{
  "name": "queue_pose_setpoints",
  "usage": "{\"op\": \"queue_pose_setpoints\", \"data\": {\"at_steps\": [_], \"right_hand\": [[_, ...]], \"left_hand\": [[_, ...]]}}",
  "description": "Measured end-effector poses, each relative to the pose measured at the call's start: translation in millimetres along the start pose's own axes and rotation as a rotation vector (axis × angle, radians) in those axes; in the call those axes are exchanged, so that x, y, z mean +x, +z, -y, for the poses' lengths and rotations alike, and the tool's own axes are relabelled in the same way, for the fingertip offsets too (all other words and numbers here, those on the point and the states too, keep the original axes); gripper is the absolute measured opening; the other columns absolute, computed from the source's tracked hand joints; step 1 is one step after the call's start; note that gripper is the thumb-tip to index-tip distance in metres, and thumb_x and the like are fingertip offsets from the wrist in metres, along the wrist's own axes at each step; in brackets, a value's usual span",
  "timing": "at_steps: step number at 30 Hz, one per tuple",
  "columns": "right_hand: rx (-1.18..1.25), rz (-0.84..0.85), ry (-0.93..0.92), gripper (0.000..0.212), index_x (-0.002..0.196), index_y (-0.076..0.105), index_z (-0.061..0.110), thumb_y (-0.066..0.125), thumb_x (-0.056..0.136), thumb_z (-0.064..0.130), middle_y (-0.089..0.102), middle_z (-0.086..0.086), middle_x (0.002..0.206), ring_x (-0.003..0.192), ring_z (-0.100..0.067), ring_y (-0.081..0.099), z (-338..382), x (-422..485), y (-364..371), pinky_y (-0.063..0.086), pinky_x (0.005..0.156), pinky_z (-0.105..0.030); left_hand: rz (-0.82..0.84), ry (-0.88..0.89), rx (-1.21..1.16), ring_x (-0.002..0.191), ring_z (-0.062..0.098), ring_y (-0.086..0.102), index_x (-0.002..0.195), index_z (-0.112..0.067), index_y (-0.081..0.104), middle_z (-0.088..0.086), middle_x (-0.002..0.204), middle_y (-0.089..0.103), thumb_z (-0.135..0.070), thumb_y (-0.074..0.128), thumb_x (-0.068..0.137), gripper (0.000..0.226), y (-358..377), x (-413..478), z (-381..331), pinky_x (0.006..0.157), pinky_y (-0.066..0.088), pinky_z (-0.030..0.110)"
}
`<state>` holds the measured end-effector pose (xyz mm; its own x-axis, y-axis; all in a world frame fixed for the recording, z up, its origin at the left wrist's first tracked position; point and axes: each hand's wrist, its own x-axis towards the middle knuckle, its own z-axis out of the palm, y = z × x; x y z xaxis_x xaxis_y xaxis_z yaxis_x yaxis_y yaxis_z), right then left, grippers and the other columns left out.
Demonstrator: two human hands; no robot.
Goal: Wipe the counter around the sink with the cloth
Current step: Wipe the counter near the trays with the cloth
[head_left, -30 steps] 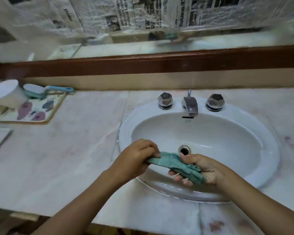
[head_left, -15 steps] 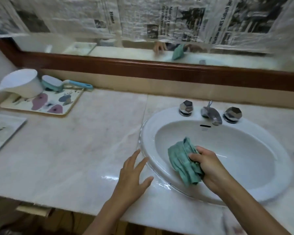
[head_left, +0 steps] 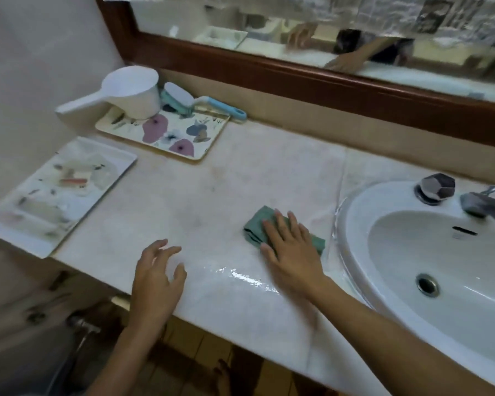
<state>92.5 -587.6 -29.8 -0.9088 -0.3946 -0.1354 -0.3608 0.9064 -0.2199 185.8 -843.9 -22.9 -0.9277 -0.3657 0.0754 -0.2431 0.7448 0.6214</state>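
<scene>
Pressing flat on the green cloth (head_left: 255, 224), the right hand (head_left: 293, 250) has its fingers (head_left: 280, 224) straight and slightly apart, pinning the folded cloth to the desk (head_left: 200, 195) just beside the left rim of the sink (head_left: 352, 224). The left hand (head_left: 155, 278) is near the desk's front edge, fingers spread and loosely bent, holding nothing; whether it touches the surface cannot be told. A wet streak (head_left: 249, 277) shines between the hands. At the back left corner a flowered tray (head_left: 169, 138) carries a white dipper (head_left: 132, 90) and a brush (head_left: 212, 105); a white tray (head_left: 55, 192) lies at the left edge.
</scene>
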Motion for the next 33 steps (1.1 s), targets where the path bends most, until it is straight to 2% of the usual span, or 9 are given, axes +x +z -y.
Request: {"op": "queue_pose_setpoints", "data": {"at_steps": [3, 6, 10, 15, 22, 24, 27, 30, 33], "right_hand": [[-0.079, 0.049, -0.066, 0.055, 0.152, 0.003, 0.039, 0.01, 0.099, 0.05, -0.005, 0.01, 0.161, 0.147, -0.015, -0.013, -15, 3, 11, -0.004, 0.117, -0.035], [-0.062, 0.04, -0.063, 0.052, 0.15, 0.006, 0.044, 0.01, 0.099, 0.049, -0.002, 0.017, 0.16, 0.148, -0.011, -0.008, -20, 3, 13, 0.002, 0.117, -0.035], [-0.081, -0.03, 0.152, 0.057, 0.151, 0.01, 0.038, 0.008, 0.095, 0.048, 0.01, 0.008, 0.161, 0.148, -0.021, 0.006, -44, 29, 11, 0.01, 0.116, -0.037], [-0.067, -0.105, 0.455, 0.056, 0.153, 0.015, 0.026, 0.016, 0.1, 0.041, 0.012, -0.007, 0.161, 0.146, -0.034, 0.011, -72, 102, 0, 0.011, 0.116, -0.046], [-0.036, -0.085, 0.501, 0.056, 0.154, 0.007, 0.028, 0.015, 0.1, 0.041, 0.002, -0.006, 0.162, 0.147, -0.035, 0.001, -91, 224, -27, 0.005, 0.118, -0.05], [-0.037, -0.076, 0.446, 0.056, 0.154, 0.007, 0.028, 0.015, 0.1, 0.042, 0.002, -0.006, 0.162, 0.147, -0.036, 0.001, -66, 251, -25, 0.005, 0.117, -0.051], [-0.034, -0.066, 0.225, 0.055, 0.154, 0.009, 0.03, 0.017, 0.101, 0.042, 0.004, -0.003, 0.162, 0.147, -0.033, 0.0, 1, 241, -2, 0.006, 0.117, -0.048], [-0.039, -0.044, -0.097, 0.055, 0.152, 0.018, 0.031, 0.026, 0.099, 0.041, 0.011, -0.001, 0.162, 0.148, -0.032, 0.005, 62, 152, 27, 0.011, 0.116, -0.047], [-0.042, 0.065, -0.359, 0.055, 0.151, 0.025, 0.032, 0.034, 0.097, 0.041, 0.015, 0.0, 0.161, 0.148, -0.029, 0.011, 51, 52, 30, 0.019, 0.115, -0.044]], "left_hand": [[0.005, 0.057, 0.081, 0.127, 0.027, 0.043, 0.12, -0.015, 0.064, 0.003, 0.144, 0.043, -0.007, 0.061, 0.088, 0.034, -4, 33, 23, 0.098, 0.039, 0.039], [0.052, 0.107, 0.192, 0.137, 0.027, 0.032, 0.129, -0.018, 0.057, 0.003, 0.151, 0.036, -0.013, 0.057, 0.091, 0.039, -2, 67, 38, 0.105, 0.032, 0.049], [0.134, 0.069, 0.212, 0.143, 0.023, 0.024, 0.138, -0.021, 0.049, -0.002, 0.155, 0.031, -0.034, 0.047, 0.092, 0.048, 12, 84, 48, 0.109, 0.027, 0.047], [0.072, 0.072, 0.24, 0.142, 0.023, 0.027, 0.137, -0.02, 0.05, -0.001, 0.153, 0.037, -0.04, 0.038, 0.089, 0.053, 20, 78, 47, 0.109, 0.027, 0.042], [0.055, 0.059, 0.316, 0.14, 0.026, 0.031, 0.133, -0.017, 0.052, 0.002, 0.15, 0.04, -0.036, 0.039, 0.087, 0.051, 24, 82, 42, 0.104, 0.033, 0.046], [0.055, 0.051, 0.329, 0.14, 0.026, 0.03, 0.133, -0.018, 0.051, 0.001, 0.151, 0.039, -0.037, 0.038, 0.086, 0.052, 25, 83, 42, 0.104, 0.032, 0.046], [0.055, 0.062, 0.329, 0.142, 0.024, 0.028, 0.133, -0.019, 0.051, 0.0, 0.151, 0.038, -0.038, 0.038, 0.087, 0.052, 25, 83, 43, 0.106, 0.029, 0.044], [0.064, 0.055, 0.307, 0.142, 0.023, 0.026, 0.135, -0.019, 0.05, 0.0, 0.152, 0.037, -0.039, 0.037, 0.087, 0.053, 24, 82, 44, 0.108, 0.026, 0.043], [0.052, 0.042, 0.292, 0.142, 0.023, 0.027, 0.135, -0.019, 0.05, 0.0, 0.152, 0.037, -0.039, 0.037, 0.087, 0.054, 24, 82, 44, 0.108, 0.028, 0.045]]}}
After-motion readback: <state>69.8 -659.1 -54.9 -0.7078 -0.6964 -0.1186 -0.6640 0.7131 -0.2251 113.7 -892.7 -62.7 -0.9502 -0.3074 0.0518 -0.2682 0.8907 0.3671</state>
